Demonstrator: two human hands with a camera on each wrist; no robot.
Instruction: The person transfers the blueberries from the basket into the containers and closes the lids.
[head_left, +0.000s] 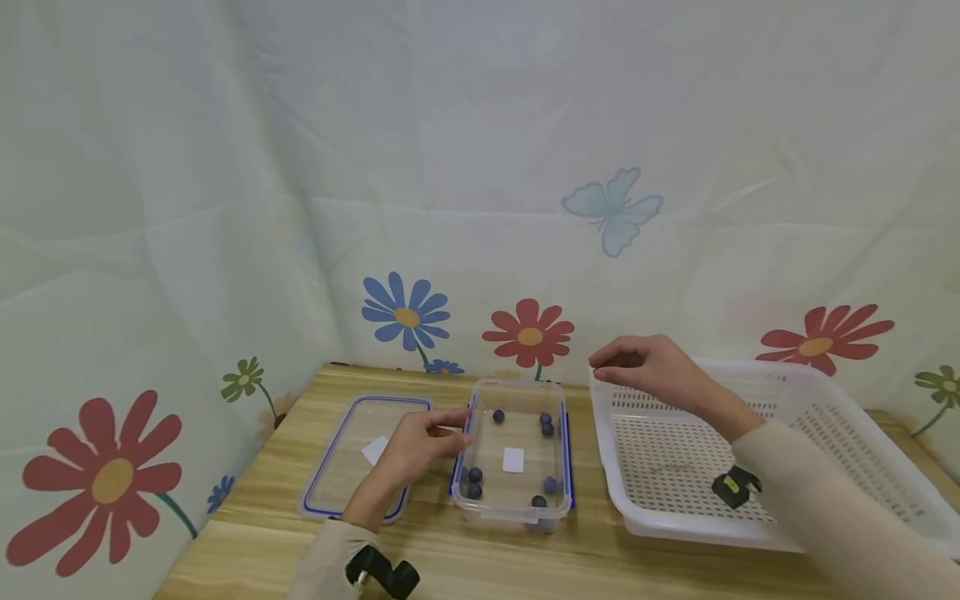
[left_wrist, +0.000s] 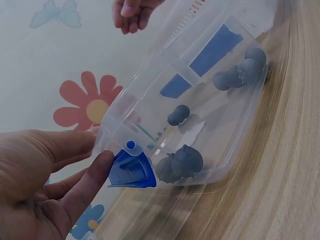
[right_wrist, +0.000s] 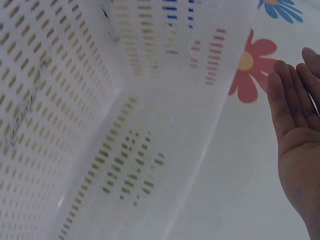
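A clear plastic food box [head_left: 513,517] with blue side latches stands on the table, several blueberries [head_left: 547,429] lying on its bottom, along with a small white square [head_left: 513,460]. My left hand [head_left: 420,446] grips the box's left rim, thumb and fingers at the rim beside a blue latch [left_wrist: 131,170]. My right hand [head_left: 656,371] is raised over the left rear corner of a white perforated basket [head_left: 615,492]. In the right wrist view its palm shows bare, the fingers [right_wrist: 285,100] fairly straight and nothing in them.
The box's clear lid [head_left: 330,492], with a blue seal and a white label, lies on the table to the left, partly behind my left hand. The basket takes up the right side. A flower-printed curtain [head_left: 480,167] closes off the back and left of the wooden table [head_left: 585,558].
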